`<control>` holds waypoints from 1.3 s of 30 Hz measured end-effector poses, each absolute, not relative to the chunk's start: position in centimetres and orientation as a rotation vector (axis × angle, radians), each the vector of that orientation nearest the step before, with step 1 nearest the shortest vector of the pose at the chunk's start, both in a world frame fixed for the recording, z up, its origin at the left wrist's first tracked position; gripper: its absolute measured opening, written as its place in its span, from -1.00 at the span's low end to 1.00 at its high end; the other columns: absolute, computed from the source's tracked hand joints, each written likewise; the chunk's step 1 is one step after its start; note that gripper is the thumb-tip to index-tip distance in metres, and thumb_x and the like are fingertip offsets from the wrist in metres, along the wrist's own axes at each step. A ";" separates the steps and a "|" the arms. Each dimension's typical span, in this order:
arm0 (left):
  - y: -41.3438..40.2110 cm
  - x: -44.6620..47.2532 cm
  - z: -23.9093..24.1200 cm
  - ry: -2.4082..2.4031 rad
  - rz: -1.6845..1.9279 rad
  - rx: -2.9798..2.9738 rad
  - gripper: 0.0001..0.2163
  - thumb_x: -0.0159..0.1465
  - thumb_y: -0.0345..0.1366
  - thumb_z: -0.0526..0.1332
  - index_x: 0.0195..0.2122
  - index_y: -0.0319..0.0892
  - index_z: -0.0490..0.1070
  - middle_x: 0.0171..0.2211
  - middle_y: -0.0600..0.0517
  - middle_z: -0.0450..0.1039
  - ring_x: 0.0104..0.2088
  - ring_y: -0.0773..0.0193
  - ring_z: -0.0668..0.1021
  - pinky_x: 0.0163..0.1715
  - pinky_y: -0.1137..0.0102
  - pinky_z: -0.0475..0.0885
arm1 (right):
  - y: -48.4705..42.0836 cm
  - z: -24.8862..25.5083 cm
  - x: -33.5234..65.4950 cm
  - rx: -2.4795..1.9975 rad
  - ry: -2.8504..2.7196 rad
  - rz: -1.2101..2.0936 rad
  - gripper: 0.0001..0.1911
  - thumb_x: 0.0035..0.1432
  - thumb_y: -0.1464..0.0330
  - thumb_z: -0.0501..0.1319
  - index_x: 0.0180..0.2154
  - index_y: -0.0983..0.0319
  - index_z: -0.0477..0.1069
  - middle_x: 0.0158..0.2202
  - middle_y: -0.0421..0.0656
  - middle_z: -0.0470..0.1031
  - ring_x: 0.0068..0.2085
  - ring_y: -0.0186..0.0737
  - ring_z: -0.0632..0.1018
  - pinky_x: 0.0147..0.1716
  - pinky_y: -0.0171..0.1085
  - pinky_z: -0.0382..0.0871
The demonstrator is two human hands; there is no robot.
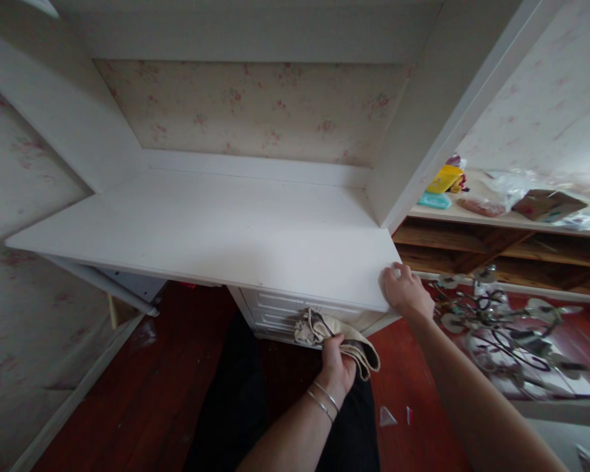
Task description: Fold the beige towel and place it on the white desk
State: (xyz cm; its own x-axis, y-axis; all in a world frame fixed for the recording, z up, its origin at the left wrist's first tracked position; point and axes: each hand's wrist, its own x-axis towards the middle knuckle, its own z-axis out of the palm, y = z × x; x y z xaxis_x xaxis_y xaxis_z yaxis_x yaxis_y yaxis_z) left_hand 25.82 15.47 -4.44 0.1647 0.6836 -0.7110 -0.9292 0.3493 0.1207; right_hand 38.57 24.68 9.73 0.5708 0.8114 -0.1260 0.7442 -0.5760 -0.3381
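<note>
My left hand, with two thin bangles on the wrist, is closed round a crumpled beige cloth below the front edge of a white desk top. The cloth hangs in front of the white drawers under the desk. My right hand rests on the desk's front right corner, fingers curled over the edge and gripping it.
The desk sits in a white alcove with floral wallpaper behind. To the right, a wooden shelf carries packets and bags. A metal chandelier lies on the red-brown floor at the right. Small scraps lie on the floor near my legs.
</note>
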 end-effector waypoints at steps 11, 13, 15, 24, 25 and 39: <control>19.1 16.0 -6.6 0.967 1.413 -0.326 -0.86 0.03 -0.59 0.17 -0.43 -0.24 0.36 -0.56 0.06 0.43 -0.54 0.32 0.53 -0.42 0.41 0.48 | 24.7 9.8 38.7 -2.536 -1.299 0.407 -0.41 0.33 0.00 -0.17 0.27 0.05 0.15 0.19 0.12 0.27 0.13 0.30 0.40 0.04 0.21 0.29; 19.5 14.6 -6.2 0.981 1.443 -0.324 -0.84 0.05 -0.61 0.14 -0.41 -0.24 0.37 -0.56 0.06 0.43 -0.54 0.33 0.53 -0.42 0.42 0.48 | 24.7 9.9 38.7 -2.529 -1.301 0.410 -0.41 0.33 0.01 -0.17 0.27 0.06 0.15 0.19 0.11 0.27 0.13 0.29 0.40 0.04 0.21 0.29; 19.8 13.5 -5.7 0.993 1.468 -0.327 -0.83 0.07 -0.62 0.12 -0.41 -0.23 0.36 -0.57 0.07 0.43 -0.54 0.34 0.53 -0.43 0.44 0.48 | 24.6 9.9 38.6 -2.526 -1.298 0.412 -0.40 0.32 0.00 -0.16 0.27 0.06 0.16 0.19 0.11 0.26 0.12 0.30 0.41 0.04 0.21 0.29; 20.6 10.6 -1.9 1.014 1.565 -0.231 -0.77 0.07 -0.63 0.13 -0.33 -0.18 0.38 -0.48 0.09 0.48 -0.40 0.32 0.58 -0.20 0.35 0.53 | 24.5 10.1 38.6 -2.536 -1.294 0.417 -0.39 0.32 -0.01 -0.18 0.29 0.04 0.13 0.22 0.09 0.25 0.11 0.34 0.41 0.03 0.23 0.29; 20.6 10.6 -1.7 1.050 1.580 -0.192 -0.75 0.07 -0.63 0.13 -0.30 -0.17 0.39 -0.45 0.09 0.49 -0.38 0.32 0.59 -0.17 0.34 0.52 | 24.5 10.1 38.6 -2.535 -1.299 0.415 -0.39 0.32 -0.01 -0.18 0.29 0.04 0.13 0.22 0.09 0.25 0.12 0.34 0.41 0.03 0.22 0.29; 20.5 10.9 -3.3 1.319 1.664 -0.047 -0.75 0.02 -0.58 0.17 -0.32 -0.10 0.33 -0.51 0.19 0.43 -0.48 0.37 0.56 -0.38 0.46 0.48 | 24.2 10.2 38.6 -2.520 -1.309 0.429 -0.39 0.34 0.01 -0.18 0.30 0.07 0.12 0.20 0.11 0.26 0.12 0.30 0.41 0.03 0.19 0.29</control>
State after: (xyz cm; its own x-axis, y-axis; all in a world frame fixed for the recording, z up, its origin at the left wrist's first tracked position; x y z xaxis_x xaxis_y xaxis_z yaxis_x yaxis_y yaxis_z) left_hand 10.92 20.50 -3.29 -0.5247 0.6458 -0.5547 -0.6874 0.0631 0.7236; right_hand 38.60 24.25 10.20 0.5481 0.8253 -0.1358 0.7458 -0.5557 -0.3674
